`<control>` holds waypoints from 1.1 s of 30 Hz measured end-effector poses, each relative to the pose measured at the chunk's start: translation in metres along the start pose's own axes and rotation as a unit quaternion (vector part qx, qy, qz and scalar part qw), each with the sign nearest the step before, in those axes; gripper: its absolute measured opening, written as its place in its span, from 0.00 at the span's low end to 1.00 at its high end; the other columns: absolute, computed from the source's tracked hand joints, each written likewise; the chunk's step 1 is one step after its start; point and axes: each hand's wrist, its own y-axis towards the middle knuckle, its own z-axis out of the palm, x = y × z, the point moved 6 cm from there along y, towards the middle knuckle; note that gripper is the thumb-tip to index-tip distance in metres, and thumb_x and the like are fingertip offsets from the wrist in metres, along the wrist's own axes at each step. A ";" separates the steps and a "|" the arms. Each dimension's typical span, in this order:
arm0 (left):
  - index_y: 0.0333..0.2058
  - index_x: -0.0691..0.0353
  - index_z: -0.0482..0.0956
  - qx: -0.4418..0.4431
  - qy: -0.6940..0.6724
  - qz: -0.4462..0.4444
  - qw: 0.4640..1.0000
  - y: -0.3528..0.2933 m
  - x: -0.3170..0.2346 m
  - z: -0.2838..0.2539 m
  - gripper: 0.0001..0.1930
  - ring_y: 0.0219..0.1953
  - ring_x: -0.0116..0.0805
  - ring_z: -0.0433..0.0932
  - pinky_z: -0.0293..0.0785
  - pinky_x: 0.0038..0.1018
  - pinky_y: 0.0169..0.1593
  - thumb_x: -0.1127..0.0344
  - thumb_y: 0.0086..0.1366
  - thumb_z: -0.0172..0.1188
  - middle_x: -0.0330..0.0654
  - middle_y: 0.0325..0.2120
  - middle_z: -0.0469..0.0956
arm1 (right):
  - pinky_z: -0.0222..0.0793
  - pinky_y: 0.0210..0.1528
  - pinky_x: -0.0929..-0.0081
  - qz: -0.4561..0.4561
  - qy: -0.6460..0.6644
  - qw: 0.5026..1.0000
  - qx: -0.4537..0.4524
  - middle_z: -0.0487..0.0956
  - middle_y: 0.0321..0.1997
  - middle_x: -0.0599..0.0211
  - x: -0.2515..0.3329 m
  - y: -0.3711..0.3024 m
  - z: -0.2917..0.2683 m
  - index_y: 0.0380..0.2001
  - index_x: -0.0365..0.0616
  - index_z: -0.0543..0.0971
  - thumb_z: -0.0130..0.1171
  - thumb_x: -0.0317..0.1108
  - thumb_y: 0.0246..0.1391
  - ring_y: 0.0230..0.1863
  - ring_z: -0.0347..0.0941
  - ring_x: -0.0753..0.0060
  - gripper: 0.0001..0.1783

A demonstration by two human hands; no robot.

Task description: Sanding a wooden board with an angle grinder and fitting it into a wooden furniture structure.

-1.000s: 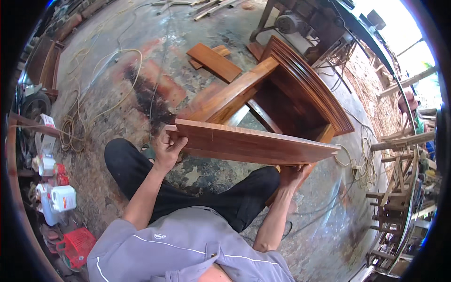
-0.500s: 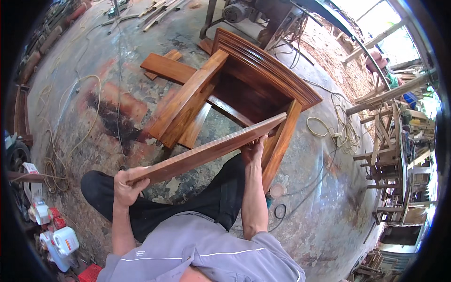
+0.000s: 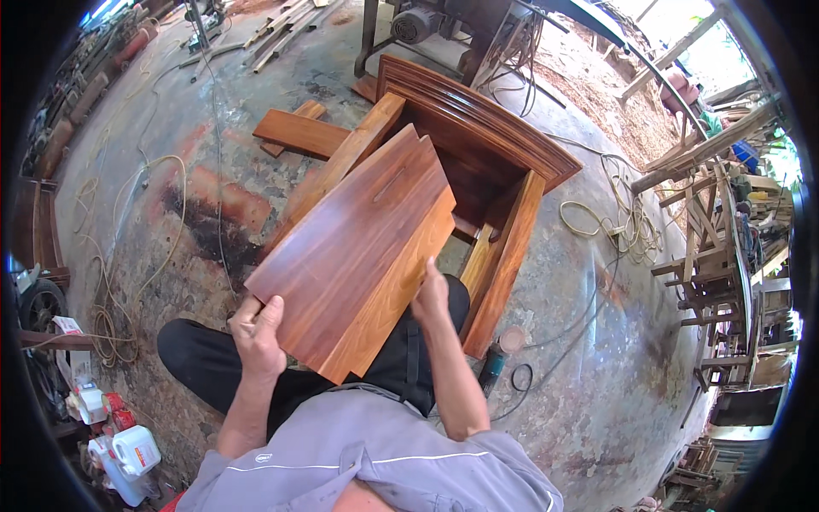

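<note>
A wide wooden board point(image 3: 358, 256), reddish brown with a lighter strip and notched corners, is held tilted above my lap. My left hand point(image 3: 260, 337) grips its near left corner, thumb on the upper face. Along the lighter right edge, my right hand point(image 3: 432, 294) holds the board, with some fingers hidden. Just beyond lies a varnished wooden cabinet frame point(image 3: 508, 256) with a moulded edge point(image 3: 478, 111) on its far side. The board covers part of the frame's opening and its left side.
Short planks point(image 3: 299, 132) lie left of the frame. A corded power tool point(image 3: 493, 367) rests by my right knee. Cables point(image 3: 631, 226) coil on the stained floor at right. White jugs point(image 3: 135, 448) stand at lower left, and a machine with a motor point(image 3: 416, 26) is at the far side.
The board was edge-on and slanted across the frame; now its broad face is turned up and its length points away from me. Both hands have shifted with it, the right one nearer.
</note>
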 end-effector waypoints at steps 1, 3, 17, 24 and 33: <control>0.48 0.74 0.80 0.001 0.062 0.028 0.998 -0.008 -0.009 0.007 0.15 0.42 0.28 0.79 0.73 0.26 0.48 0.69 0.69 0.56 0.42 0.41 0.83 | 0.70 0.38 0.71 -0.015 -0.023 1.000 -0.016 0.73 0.29 0.73 -0.004 -0.021 0.025 0.34 0.46 0.77 0.50 0.49 0.71 0.34 0.71 0.77 0.19; 0.50 0.73 0.79 0.074 0.186 -0.026 0.979 -0.030 -0.008 0.011 0.16 0.38 0.27 0.77 0.73 0.26 0.43 0.69 0.68 0.53 0.42 0.40 0.82 | 0.74 0.41 0.70 -0.037 -0.049 0.998 -0.028 0.79 0.34 0.69 0.009 -0.048 0.050 0.39 0.43 0.79 0.48 0.50 0.72 0.38 0.75 0.73 0.21; 0.60 0.49 0.67 0.364 0.367 0.530 0.672 0.054 -0.072 0.159 0.32 0.71 0.51 0.56 0.46 0.53 0.74 0.64 0.55 0.67 0.46 0.65 0.61 | 0.73 0.32 0.77 0.144 -0.272 0.930 0.202 0.80 0.36 0.70 0.062 -0.071 0.062 0.52 0.40 0.79 0.45 0.62 0.70 0.31 0.75 0.77 0.33; 0.36 0.55 0.77 0.407 0.303 0.560 0.655 0.054 -0.124 0.168 0.06 0.37 0.37 0.76 0.68 0.34 0.48 0.64 0.61 0.61 0.35 0.29 0.75 | 0.70 0.56 0.71 0.065 -0.376 0.854 0.355 0.79 0.55 0.66 0.120 -0.096 0.045 0.61 0.40 0.75 0.47 0.55 0.71 0.54 0.74 0.71 0.31; 0.36 0.62 0.75 0.350 0.379 0.522 0.679 0.068 -0.115 0.211 0.16 0.37 0.49 0.72 0.67 0.39 0.43 0.82 0.46 0.57 0.44 0.30 0.74 | 0.75 0.31 0.79 -0.184 -0.045 0.976 -0.110 0.81 0.35 0.64 0.163 -0.116 -0.219 0.43 0.40 0.77 0.52 0.43 0.70 0.34 0.79 0.73 0.16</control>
